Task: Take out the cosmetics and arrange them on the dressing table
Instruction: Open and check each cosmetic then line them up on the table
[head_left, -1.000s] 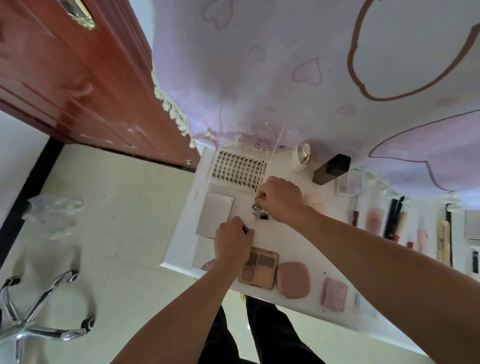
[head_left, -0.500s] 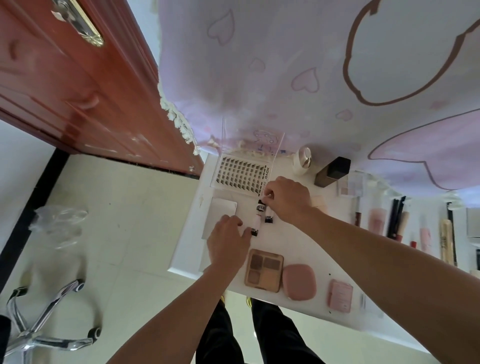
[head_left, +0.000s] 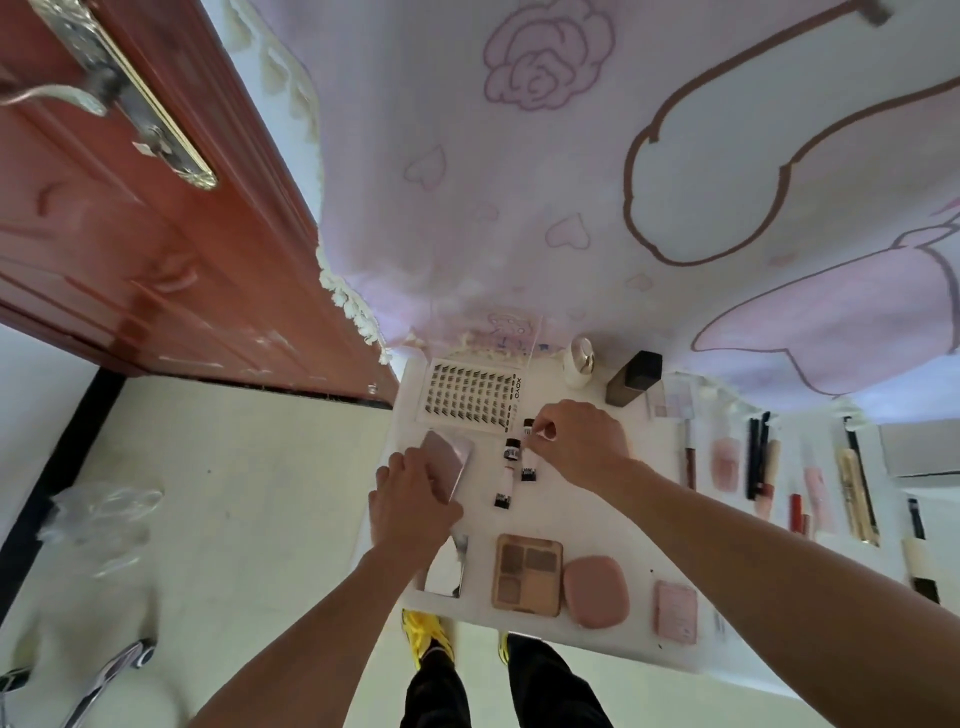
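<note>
Just on the near side of the lash tray (head_left: 470, 397), the right hand (head_left: 579, 441) is pinching the capped end of a small tube (head_left: 528, 467), whose long axis is pointing away from the tray. The left hand (head_left: 413, 501), off the tray's near-left corner, is gripping a tilted pink compact (head_left: 448, 462).
</note>
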